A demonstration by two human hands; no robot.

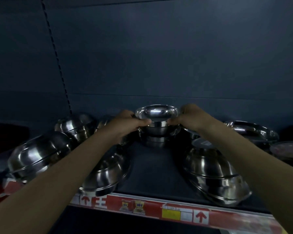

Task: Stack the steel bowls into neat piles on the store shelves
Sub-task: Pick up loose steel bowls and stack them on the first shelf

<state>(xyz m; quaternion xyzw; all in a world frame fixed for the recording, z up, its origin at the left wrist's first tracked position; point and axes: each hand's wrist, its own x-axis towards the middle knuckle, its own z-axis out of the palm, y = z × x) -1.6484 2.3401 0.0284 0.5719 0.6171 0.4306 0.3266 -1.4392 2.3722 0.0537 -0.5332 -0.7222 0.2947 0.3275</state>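
Note:
A shiny steel bowl point(156, 112) sits upright at the back middle of the dark shelf point(156, 168), on top of a short pile of bowls point(159, 136). My left hand point(127, 123) grips its left rim and my right hand point(190, 116) grips its right rim. Both thumbs press under the rim at the front. Overturned bowl piles lie around: one at front left point(39, 153), one at back left point(74, 124), one at front centre-left point(105, 176) and one at front right point(215, 176).
A flat steel plate point(251, 130) rests at the back right, with a dark round item point(286, 149) in front of it. The shelf's front edge carries a red price strip point(159, 208) with arrows. A slotted upright point(57, 61) runs up the back panel.

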